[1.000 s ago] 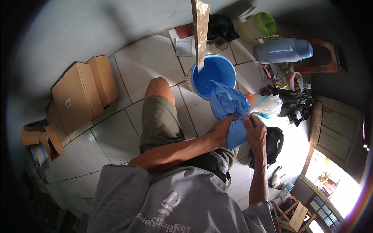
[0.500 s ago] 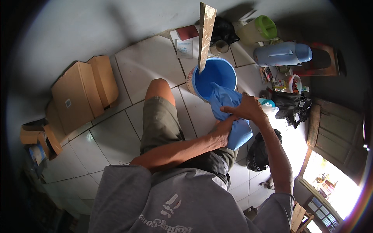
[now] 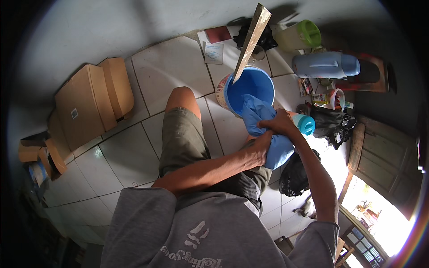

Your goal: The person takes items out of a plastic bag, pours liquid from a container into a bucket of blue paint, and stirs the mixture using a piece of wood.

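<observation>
A crumpled light-blue plastic bag (image 3: 279, 151) is gathered between my hands, its far end hanging into the mouth of a blue bucket (image 3: 261, 85). My left hand (image 3: 262, 151) grips the bag from the near side, lower down. Just beyond it, my right hand (image 3: 282, 123) is closed round the bag's upper part. What is inside the bag is hidden. A flat wooden stick (image 3: 253, 40) stands in the bucket, leaning to the right against its rim. Paint-like marks show on the bucket's outer left side.
Right of my hands lie a teal-lidded container (image 3: 306, 125) and black plastic bags (image 3: 331, 123). Farther off are a blue thermos (image 3: 319, 65) and a green-lidded jar (image 3: 297, 36). A white packet (image 3: 213, 52) lies behind the bucket; cardboard boxes (image 3: 85, 107) stand left.
The stick's top has swung to the right. My right hand has closed more fully on the bag, and more of the teal lid shows beside it.
</observation>
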The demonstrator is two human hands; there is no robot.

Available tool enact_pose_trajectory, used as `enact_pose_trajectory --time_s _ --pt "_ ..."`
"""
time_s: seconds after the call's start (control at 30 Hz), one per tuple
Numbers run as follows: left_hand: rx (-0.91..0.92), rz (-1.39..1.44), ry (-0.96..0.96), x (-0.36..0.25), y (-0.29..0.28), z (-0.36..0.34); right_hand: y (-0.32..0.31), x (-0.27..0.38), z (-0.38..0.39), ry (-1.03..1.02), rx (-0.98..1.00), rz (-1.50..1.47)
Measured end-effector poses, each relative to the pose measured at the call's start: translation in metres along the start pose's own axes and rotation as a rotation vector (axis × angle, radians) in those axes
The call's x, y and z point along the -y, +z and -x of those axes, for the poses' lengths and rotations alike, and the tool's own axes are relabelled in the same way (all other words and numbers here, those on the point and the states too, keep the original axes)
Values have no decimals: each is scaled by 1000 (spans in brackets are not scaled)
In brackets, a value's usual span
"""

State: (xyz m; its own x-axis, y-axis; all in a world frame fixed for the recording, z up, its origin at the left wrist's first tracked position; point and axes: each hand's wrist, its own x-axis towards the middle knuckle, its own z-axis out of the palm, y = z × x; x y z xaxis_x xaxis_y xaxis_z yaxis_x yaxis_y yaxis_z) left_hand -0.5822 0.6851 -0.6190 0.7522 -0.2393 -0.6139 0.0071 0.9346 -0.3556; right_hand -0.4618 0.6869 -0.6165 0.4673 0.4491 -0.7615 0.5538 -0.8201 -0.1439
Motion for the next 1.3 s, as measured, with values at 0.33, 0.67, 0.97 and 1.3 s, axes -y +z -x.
enact_pose_trajectory --time_s 0.33,0.67,0.97,1.3 --pt "-13 172 152 7 -5 10 16 -11 -16 22 20 -70" --pt "103 190 97 17 -56 -45 17 -31 -11 -21 157 -505" --pt "-109 233 14 8 -16 -17 -3 -29 1 81 206 -738" --pt "-251 -293 290 16 -59 -77 -9 -25 -12 56 160 -538"
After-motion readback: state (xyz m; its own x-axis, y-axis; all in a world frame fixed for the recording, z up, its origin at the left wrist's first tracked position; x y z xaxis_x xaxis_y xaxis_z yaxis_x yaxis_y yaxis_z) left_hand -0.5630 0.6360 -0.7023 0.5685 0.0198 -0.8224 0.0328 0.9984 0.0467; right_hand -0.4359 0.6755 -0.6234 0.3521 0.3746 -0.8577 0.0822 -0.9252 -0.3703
